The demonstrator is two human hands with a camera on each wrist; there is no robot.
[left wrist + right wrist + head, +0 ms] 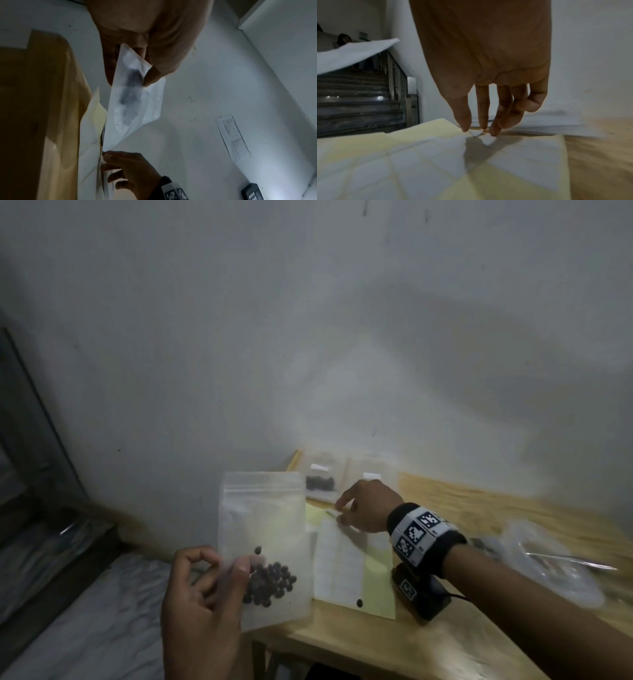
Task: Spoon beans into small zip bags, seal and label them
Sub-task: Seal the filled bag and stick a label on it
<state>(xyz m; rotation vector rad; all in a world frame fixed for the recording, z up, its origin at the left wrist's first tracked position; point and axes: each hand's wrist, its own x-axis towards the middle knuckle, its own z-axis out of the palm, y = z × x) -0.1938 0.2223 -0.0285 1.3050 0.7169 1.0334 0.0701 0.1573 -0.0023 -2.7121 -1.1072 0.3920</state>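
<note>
My left hand [236, 568] holds up a clear zip bag [263, 518] by its lower part, thumb in front and fingers behind. Dark beans [270, 582] lie heaped in the bag's bottom. In the left wrist view the bag [135, 102] hangs pinched under the thumb [154, 73]. My right hand [339, 513] is down on the far end of a label sheet [342, 570], which has a yellow backing and white labels. In the right wrist view my right hand [475, 129] pinches the raised corner of a white label [476, 132] between thumb and finger.
Two filled bags with white labels [320, 479] lie against the wall at the table's back. A loose bean [359, 603] sits on the sheet. A clear plastic container [555, 563] with a spoon stands at right. The wooden table's [394, 645] left edge is just below the bag.
</note>
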